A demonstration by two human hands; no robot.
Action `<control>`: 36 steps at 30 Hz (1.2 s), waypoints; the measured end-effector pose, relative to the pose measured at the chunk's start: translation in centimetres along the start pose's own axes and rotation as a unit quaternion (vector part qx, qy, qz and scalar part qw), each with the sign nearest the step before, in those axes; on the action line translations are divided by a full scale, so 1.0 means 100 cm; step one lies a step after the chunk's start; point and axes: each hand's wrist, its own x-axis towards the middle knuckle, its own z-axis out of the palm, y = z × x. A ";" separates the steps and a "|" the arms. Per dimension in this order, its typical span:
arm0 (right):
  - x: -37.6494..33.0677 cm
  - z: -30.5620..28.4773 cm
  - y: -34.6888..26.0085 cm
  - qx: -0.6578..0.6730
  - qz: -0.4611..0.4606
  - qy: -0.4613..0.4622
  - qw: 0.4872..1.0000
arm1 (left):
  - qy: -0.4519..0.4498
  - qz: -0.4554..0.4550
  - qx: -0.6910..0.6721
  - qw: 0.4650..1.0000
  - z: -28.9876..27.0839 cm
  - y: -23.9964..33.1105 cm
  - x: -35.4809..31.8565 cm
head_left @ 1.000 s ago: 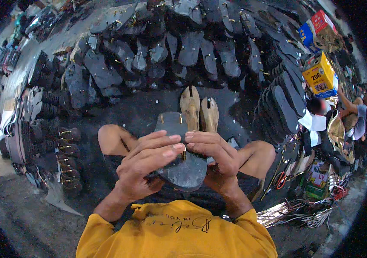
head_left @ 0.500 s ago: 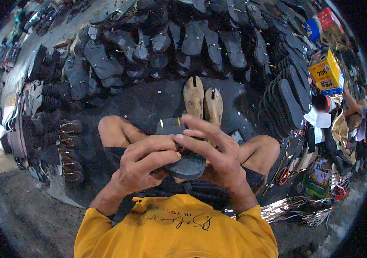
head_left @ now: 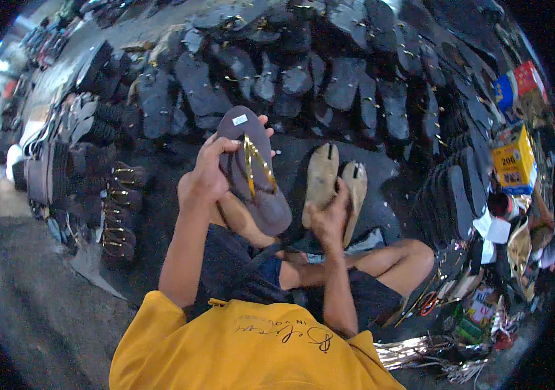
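Observation:
My left hand (head_left: 209,170) holds up a dark brown flip-flop (head_left: 271,211) by its edge, thumb on top and fingers beneath. Shiny gold straps cross the upper face, and a small white label sits at one end of the sole. Two wooden shoe lasts (head_left: 321,170), each with a slot in its end, lie side by side on the dark floor mat. My right hand (head_left: 329,218) is over their near ends, its fingers closed on a last; which of the two it grips is hard to tell.
Many dark sandals (head_left: 342,84) lie in rows beyond the lasts. Stacked soles (head_left: 459,188) stand to the right, near a yellow box (head_left: 513,161). Gold-strapped sandals (head_left: 121,195) are lined up at the left. Orange-handled scissors (head_left: 428,303) and silvery strips (head_left: 414,354) lie at the lower right.
Both hands were together on the sandal over my lap. Now the left hand has raised it forward and left, its gold straps showing, while the right hand has moved to the lasts.

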 end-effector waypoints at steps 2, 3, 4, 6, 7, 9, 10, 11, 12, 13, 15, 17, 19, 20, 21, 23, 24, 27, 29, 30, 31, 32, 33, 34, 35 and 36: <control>-0.009 -0.037 -0.049 0.303 0.199 -0.061 0.930 | 0.027 0.016 -0.066 0.997 -0.018 0.009 0.001; -0.025 -0.059 -0.030 0.395 0.212 -0.088 0.890 | 0.044 0.014 -0.106 0.993 -0.028 0.005 0.008; -0.042 -0.070 -0.042 0.369 0.156 -0.120 0.908 | 0.057 0.025 -0.105 0.992 -0.036 0.008 0.009; -0.062 -0.097 -0.094 0.222 -0.001 -0.176 0.959 | 0.084 0.045 -0.109 0.989 -0.047 0.014 0.010; -0.066 -0.107 -0.121 0.102 -0.106 -0.198 0.969 | 0.114 0.050 -0.099 0.987 -0.049 0.019 0.011; -0.074 -0.110 -0.146 -0.041 -0.215 -0.215 0.952 | 0.105 0.058 -0.080 0.990 -0.045 0.026 0.010; -0.077 -0.109 -0.151 -0.065 -0.218 -0.213 0.950 | 0.094 0.057 -0.073 0.991 -0.037 0.026 0.013; -0.081 -0.107 -0.155 -0.089 -0.221 -0.212 0.948 | 0.071 0.053 -0.059 0.994 -0.030 0.024 0.011; -0.083 -0.104 -0.155 -0.061 -0.201 -0.199 0.957 | 0.048 0.049 -0.045 0.997 -0.022 0.020 0.006; -0.082 -0.099 -0.154 -0.031 -0.187 -0.185 0.964 | 0.025 0.051 -0.029 0.998 -0.011 0.021 0.002; -0.082 -0.081 -0.137 0.086 -0.121 -0.164 0.975 | -0.001 0.018 -0.022 1.000 0.012 0.010 -0.007; -0.091 -0.061 -0.150 0.252 0.033 -0.153 0.955 | 0.003 -0.006 -0.028 1.000 0.023 -0.004 -0.018; -0.098 -0.042 -0.143 0.291 0.051 -0.127 0.947 | 0.023 -0.018 -0.047 0.998 0.033 -0.014 -0.026; -0.097 -0.035 -0.131 0.247 -0.001 -0.107 0.963 | 0.016 -0.014 -0.020 1.000 0.035 -0.017 -0.027; -0.095 -0.031 -0.121 0.201 -0.053 -0.087 0.974 | 0.009 -0.010 0.007 1.000 0.036 -0.020 -0.029; -0.093 -0.024 -0.122 0.254 -0.018 -0.102 0.962 | 0.010 -0.002 0.025 1.000 0.033 -0.024 -0.029; -0.091 -0.023 -0.126 0.280 0.012 -0.111 0.953 | 0.012 0.000 0.012 1.000 0.027 -0.032 -0.025; -0.085 -0.021 -0.129 0.271 0.025 -0.123 0.954 | 0.128 -0.030 -0.039 0.991 0.022 -0.049 -0.041; -0.087 -0.021 -0.117 0.137 -0.067 -0.119 0.981 | 0.180 -0.072 -0.062 0.979 0.025 -0.076 -0.074; -0.089 -0.022 -0.117 0.067 -0.112 -0.111 0.985 | 0.179 -0.101 -0.063 0.977 0.028 -0.088 -0.090; -0.090 -0.019 -0.120 -0.006 -0.161 -0.104 0.981 | 0.207 -0.179 -0.052 0.961 0.036 -0.089 -0.095; -0.095 -0.019 -0.123 -0.077 -0.205 -0.102 0.970 | 0.240 -0.256 -0.039 0.936 0.047 -0.083 -0.101; -0.096 -0.023 -0.120 -0.009 -0.188 -0.122 0.975 | 0.261 -0.266 -0.017 0.928 0.046 -0.077 -0.104; -0.091 -0.030 -0.108 0.134 -0.083 -0.141 0.977 | 0.212 -0.237 -0.120 0.940 0.029 -0.084 -0.113; -0.085 -0.042 -0.082 0.269 0.026 -0.153 0.951 | 0.180 -0.229 -0.116 0.949 0.030 -0.077 -0.119; -0.085 -0.047 -0.062 0.397 0.139 -0.165 0.892 | 0.155 -0.224 -0.114 0.955 0.036 -0.068 -0.129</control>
